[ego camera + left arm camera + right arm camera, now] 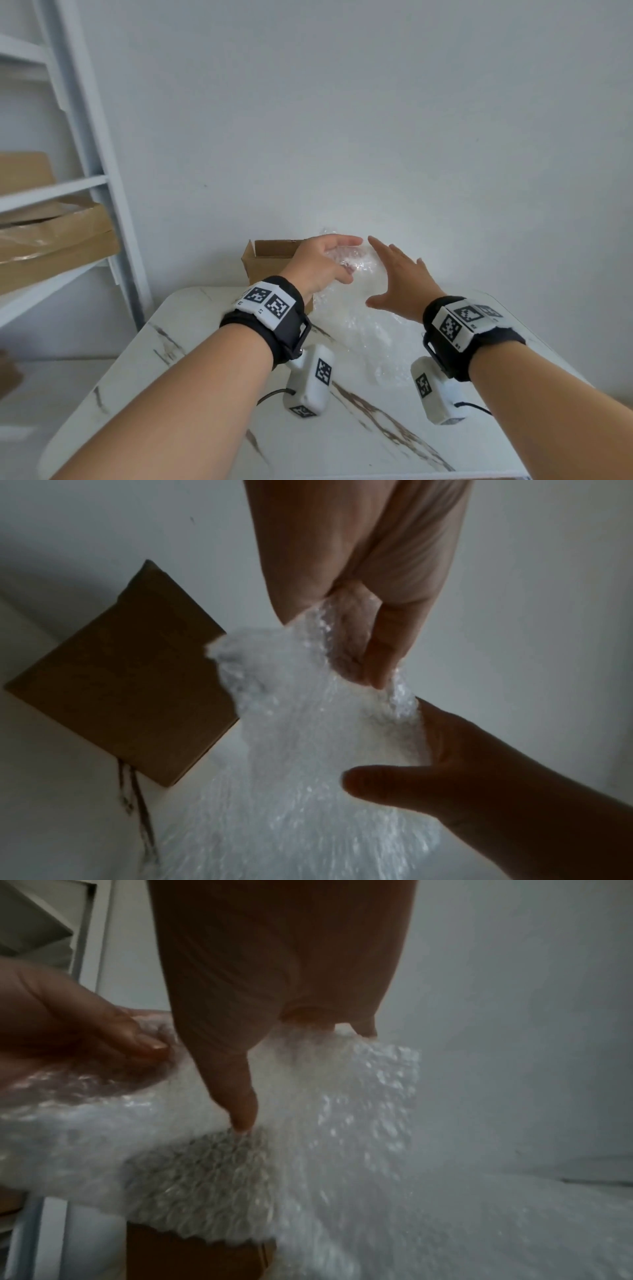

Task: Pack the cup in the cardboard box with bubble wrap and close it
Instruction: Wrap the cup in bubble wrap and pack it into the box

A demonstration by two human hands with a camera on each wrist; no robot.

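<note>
Brown cardboard box [270,263]; clear, dimpled bubble wrap [356,318]; white table [212,387] veined brown; black-and-white checkered wristbands [270,305].

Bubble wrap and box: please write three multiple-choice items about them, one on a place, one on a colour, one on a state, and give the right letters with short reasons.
1. Where does the box stand?
A. on the table's far edge, left of the bubble wrap
B. on the shelf
C. on the floor

2. What colour is the box?
A. white
B. brown
C. blue

3. What does the left hand do?
A. lies flat on the table
B. grips the bubble wrap
C. closes the box

Answers:
1 A, the head view shows it on the table beside the bubble wrap.
2 B, plain brown cardboard in every view.
3 B, the left wrist view shows its fingers curled round the wrap's top.
</note>
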